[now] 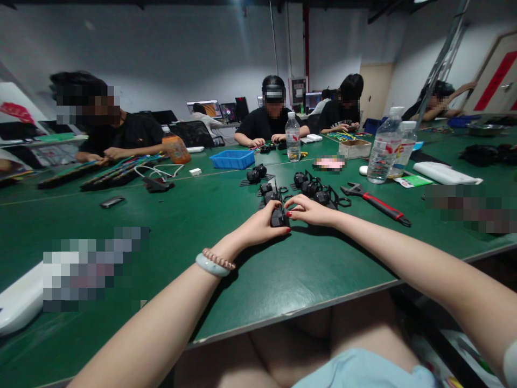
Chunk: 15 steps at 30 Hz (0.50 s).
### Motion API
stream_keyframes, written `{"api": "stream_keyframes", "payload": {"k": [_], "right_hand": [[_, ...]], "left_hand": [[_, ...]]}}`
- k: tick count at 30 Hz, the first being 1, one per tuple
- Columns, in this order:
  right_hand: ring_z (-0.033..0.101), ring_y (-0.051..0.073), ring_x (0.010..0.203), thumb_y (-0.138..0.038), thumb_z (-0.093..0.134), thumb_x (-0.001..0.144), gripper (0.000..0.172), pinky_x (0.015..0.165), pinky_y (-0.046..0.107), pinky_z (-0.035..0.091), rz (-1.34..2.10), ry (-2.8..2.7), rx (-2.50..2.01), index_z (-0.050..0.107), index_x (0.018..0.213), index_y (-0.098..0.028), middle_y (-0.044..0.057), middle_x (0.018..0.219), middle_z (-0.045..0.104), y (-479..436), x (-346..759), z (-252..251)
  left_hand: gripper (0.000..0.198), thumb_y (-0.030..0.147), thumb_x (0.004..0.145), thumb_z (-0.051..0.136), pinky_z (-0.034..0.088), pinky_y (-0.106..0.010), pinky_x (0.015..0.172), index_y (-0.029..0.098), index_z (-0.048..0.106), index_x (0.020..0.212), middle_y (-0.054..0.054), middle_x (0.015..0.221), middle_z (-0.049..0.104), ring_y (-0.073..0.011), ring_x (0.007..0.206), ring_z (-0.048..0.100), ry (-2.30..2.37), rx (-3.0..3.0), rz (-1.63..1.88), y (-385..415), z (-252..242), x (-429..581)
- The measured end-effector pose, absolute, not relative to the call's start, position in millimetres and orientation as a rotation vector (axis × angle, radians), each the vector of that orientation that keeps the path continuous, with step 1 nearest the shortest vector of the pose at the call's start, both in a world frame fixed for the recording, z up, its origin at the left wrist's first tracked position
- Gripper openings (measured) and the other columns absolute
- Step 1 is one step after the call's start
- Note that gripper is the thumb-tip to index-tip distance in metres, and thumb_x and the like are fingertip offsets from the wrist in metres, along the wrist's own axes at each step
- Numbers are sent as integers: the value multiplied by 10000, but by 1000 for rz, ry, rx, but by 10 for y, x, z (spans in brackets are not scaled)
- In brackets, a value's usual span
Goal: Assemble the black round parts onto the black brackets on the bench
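Note:
My left hand [258,222] is closed round a small black plastic part [278,216], with its thumb along the near side. My right hand [309,210] has its fingers bent in against the right side of the same part; what lies between its fingertips is mostly hidden. Just beyond my hands lie more black parts with round knobs [311,186], along with a black ring [344,202]. Another black knobbed part [256,173] sits farther back.
An adjustable wrench [379,205] with red and black handle lies to the right. Plastic bottles [382,153], a blue tray [232,159], a cardboard box [354,149] and an orange bottle [175,147] stand across the green table [323,269]. Co-workers sit opposite, handling coloured wires.

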State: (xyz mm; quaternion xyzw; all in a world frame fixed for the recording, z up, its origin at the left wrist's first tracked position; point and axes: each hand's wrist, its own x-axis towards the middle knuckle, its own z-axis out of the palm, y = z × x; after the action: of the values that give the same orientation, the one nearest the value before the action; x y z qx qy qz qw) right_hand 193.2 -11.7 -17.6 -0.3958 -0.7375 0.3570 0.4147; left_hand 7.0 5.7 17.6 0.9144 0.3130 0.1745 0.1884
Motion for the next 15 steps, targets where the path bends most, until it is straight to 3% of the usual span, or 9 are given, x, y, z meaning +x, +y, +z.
{"api": "stream_keyframes", "payload": {"k": [15], "right_hand": [[514, 63, 746, -314, 480, 739, 224, 786, 280, 422, 829, -1883, -1044, 519, 921, -190, 26, 960, 373, -132, 1922, -153]], "left_hand": [[608, 450, 593, 554, 399, -283, 681, 182, 357, 1102, -52, 941, 523, -187, 802, 517, 856, 2570, 507, 83, 156, 65]]}}
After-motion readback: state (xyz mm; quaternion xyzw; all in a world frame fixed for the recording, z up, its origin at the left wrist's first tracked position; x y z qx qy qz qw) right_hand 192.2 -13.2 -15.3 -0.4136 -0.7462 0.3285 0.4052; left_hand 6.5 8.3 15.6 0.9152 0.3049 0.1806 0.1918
